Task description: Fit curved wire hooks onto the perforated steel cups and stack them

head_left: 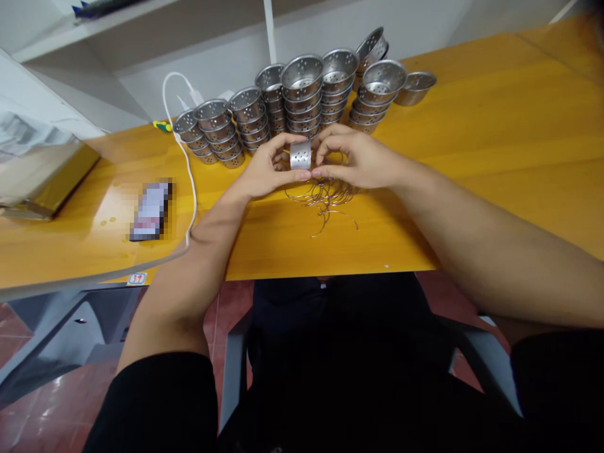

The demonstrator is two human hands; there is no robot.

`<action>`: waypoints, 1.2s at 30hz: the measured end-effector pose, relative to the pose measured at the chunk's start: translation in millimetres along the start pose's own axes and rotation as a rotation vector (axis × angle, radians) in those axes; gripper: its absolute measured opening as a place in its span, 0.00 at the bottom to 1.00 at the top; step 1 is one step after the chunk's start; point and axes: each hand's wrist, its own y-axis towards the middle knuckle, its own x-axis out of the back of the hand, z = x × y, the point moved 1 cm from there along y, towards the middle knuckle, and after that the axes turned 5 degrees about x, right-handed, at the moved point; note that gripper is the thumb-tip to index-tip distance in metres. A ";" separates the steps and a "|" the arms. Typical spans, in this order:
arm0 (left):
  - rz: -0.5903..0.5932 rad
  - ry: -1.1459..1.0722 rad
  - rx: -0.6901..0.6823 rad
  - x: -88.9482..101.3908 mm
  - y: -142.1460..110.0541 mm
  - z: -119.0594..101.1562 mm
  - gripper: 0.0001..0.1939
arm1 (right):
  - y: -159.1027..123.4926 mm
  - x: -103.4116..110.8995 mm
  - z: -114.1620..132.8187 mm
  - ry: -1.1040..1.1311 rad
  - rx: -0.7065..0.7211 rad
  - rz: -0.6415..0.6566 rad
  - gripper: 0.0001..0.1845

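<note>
My left hand (268,165) is closed around a small perforated metal cup (301,155), thumb below and fingers above, so the cup lies on its side. Close to the cup's right end is my right hand (352,156), its thumb and fingers curled together at the cup's edge. Whatever those right fingertips pinch is too small to make out. Under my hands a loose tangle of thin bent wires (325,198) lies on the table. Just behind, stacks of perforated metal cups (302,78) stand in a row.
A white cable (191,182) runs across the yellow table (495,138) on the left, near a blurred phone (151,211). Farther left sits a cardboard box (51,182). A single cup (415,88) stands at the right end of the stacks. The wall is behind them.
</note>
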 end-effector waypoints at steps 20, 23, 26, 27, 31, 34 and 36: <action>-0.060 -0.026 0.048 -2.2 0.0 21.9 0.66 | -11.8 15.6 -34.6 -0.134 -0.060 -0.169 0.30; -0.067 -0.017 -0.010 0.9 1.4 18.4 0.62 | -15.6 23.1 -42.1 -0.143 -0.021 0.001 0.34; -0.046 0.046 -0.021 2.8 2.6 10.1 0.58 | -18.7 25.9 -43.0 -0.152 0.013 0.110 0.34; -0.040 0.061 -0.014 3.1 2.6 7.5 0.57 | -19.1 26.1 -41.2 -0.157 0.013 0.106 0.33; -0.032 0.011 0.010 1.8 0.9 1.4 0.58 | -15.7 23.6 -19.9 -0.148 0.007 -0.015 0.35; 0.000 -0.048 -0.003 -1.4 -0.7 -0.5 0.58 | -8.6 14.9 3.5 -0.108 0.065 -0.052 0.37; 0.025 -0.065 -0.018 -3.4 -1.5 -2.2 0.57 | -3.6 5.5 14.1 -0.087 0.114 -0.015 0.32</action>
